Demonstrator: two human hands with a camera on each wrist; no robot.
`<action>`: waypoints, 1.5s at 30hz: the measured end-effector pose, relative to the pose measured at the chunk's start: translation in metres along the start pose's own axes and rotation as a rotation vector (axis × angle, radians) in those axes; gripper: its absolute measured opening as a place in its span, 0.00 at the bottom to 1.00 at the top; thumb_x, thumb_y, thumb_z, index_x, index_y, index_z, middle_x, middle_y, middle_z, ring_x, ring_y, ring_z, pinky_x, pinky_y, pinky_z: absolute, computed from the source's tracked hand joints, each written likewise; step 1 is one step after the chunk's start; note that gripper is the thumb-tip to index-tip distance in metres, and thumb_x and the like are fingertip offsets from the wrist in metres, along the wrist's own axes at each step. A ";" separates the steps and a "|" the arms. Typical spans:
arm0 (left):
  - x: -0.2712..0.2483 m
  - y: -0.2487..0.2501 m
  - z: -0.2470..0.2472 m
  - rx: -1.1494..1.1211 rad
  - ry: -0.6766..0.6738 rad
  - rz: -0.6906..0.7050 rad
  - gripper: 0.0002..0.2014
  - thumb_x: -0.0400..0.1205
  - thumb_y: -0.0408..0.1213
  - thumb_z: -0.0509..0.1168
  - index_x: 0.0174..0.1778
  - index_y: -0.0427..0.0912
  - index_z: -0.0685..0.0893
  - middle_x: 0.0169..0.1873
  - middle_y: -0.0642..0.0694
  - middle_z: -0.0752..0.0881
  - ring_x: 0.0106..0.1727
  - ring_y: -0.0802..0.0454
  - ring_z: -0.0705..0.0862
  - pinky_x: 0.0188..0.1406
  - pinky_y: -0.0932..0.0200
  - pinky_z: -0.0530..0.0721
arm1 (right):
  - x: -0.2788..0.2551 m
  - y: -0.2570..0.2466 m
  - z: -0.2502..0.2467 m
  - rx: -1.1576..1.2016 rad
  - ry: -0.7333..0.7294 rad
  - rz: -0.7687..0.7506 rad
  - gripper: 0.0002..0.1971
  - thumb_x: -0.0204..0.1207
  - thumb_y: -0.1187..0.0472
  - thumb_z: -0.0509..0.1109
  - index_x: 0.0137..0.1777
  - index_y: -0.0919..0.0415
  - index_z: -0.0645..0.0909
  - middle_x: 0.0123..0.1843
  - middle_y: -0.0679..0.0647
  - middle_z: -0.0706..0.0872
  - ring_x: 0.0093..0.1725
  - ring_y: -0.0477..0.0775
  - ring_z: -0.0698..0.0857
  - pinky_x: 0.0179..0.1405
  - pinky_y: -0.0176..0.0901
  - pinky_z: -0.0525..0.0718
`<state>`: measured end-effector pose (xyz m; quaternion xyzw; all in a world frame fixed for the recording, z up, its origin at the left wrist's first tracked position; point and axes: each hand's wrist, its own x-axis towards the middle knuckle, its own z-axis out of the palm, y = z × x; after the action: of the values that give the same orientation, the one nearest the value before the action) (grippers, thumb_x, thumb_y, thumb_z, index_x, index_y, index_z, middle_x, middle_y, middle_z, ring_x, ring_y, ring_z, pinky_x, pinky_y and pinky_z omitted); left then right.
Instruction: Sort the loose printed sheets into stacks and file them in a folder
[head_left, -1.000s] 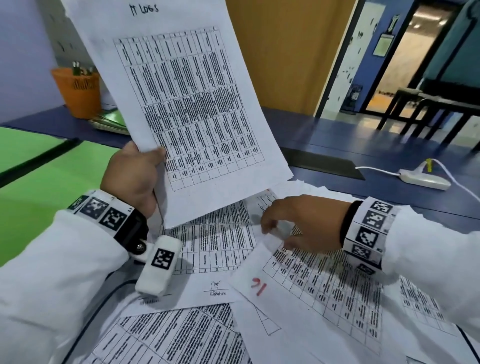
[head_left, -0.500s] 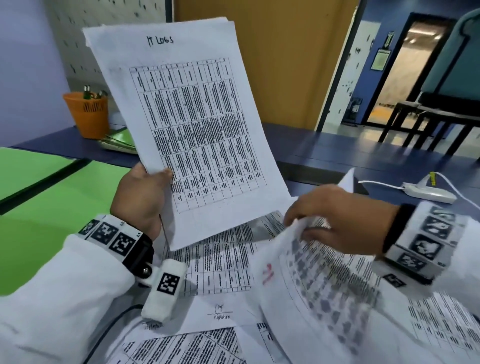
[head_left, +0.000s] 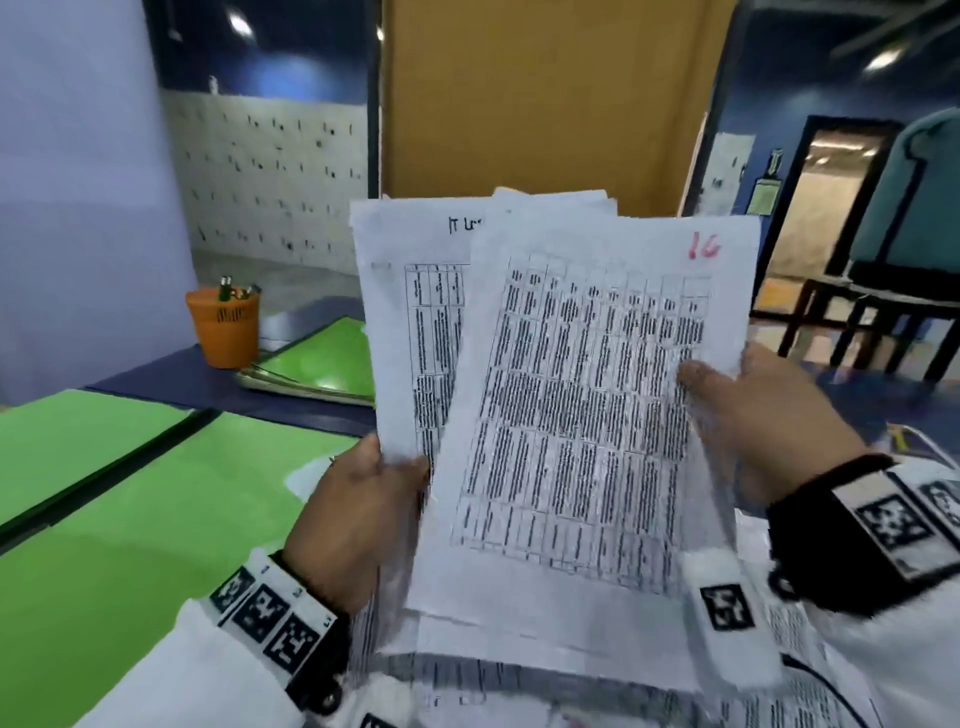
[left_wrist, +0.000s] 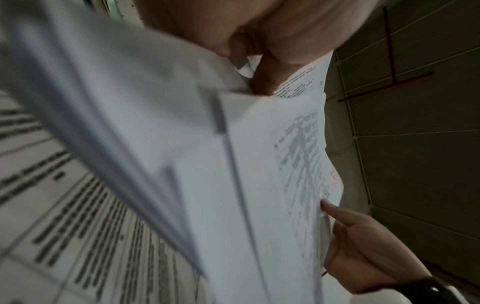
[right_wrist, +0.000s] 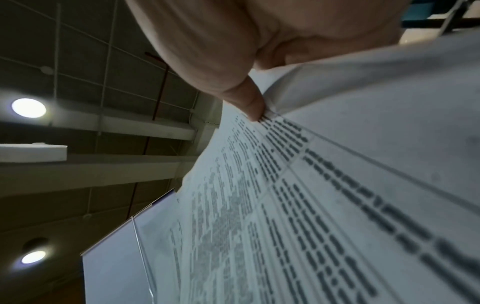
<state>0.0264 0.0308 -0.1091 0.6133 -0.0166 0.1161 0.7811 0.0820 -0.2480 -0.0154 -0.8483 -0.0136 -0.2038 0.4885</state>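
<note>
1. Showing in the head view: left hand (head_left: 358, 512) holds a stack of printed sheets (head_left: 405, 332) upright above the near edge of the table (head_left: 171, 376), thumb on the front face at the stack's lower left, the other fingers hidden behind the paper.
2. Same view: right hand (head_left: 753, 421) holds a single sheet marked in red (head_left: 587, 415) by its right edge, thumb on the printed face, fingers behind; this sheet lies over the front of the stack, tilted against it.
3. Same view: more loose sheets (head_left: 800, 649) lie flat on the table's near edge under both wrists. An open green folder (head_left: 156, 519) lies on the left part of the table; an orange pen cup (head_left: 224, 325) and a pile of green folders (head_left: 317, 366) stand near the far edge.
4. Left wrist view: the left hand (left_wrist: 259, 30) shows thumb and fingers pinching the stack's corner (left_wrist: 241, 67); picture blurred. The right hand (left_wrist: 363, 251) shows its thumb tip on the marked sheet's edge (left_wrist: 298, 164).
5. Right wrist view: the right hand (right_wrist: 221, 51) presses its thumb onto the printed face of the sheet (right_wrist: 298, 205); the other fingers cannot be made out.
</note>
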 end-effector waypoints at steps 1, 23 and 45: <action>-0.001 -0.001 0.001 0.027 -0.027 0.006 0.13 0.80 0.32 0.71 0.59 0.34 0.89 0.53 0.34 0.94 0.58 0.30 0.91 0.64 0.24 0.85 | -0.002 0.004 0.006 0.056 0.002 0.019 0.18 0.77 0.46 0.70 0.61 0.56 0.79 0.53 0.60 0.88 0.52 0.64 0.87 0.56 0.59 0.86; 0.008 0.006 0.003 0.055 0.017 0.050 0.18 0.86 0.25 0.65 0.71 0.42 0.80 0.61 0.43 0.91 0.64 0.42 0.89 0.73 0.35 0.81 | -0.053 0.002 0.042 0.334 0.097 -0.092 0.14 0.77 0.74 0.63 0.58 0.59 0.72 0.42 0.42 0.83 0.33 0.30 0.83 0.24 0.21 0.75; 0.016 -0.020 0.007 0.042 -0.024 -0.115 0.16 0.85 0.30 0.64 0.68 0.41 0.83 0.62 0.40 0.92 0.66 0.36 0.88 0.70 0.29 0.82 | -0.061 0.019 0.061 0.258 0.040 0.041 0.14 0.77 0.69 0.63 0.52 0.47 0.74 0.46 0.43 0.88 0.44 0.45 0.86 0.43 0.45 0.84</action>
<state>0.0468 0.0223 -0.1235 0.6309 0.0118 0.0640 0.7731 0.0507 -0.1964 -0.0797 -0.7742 -0.0129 -0.2071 0.5979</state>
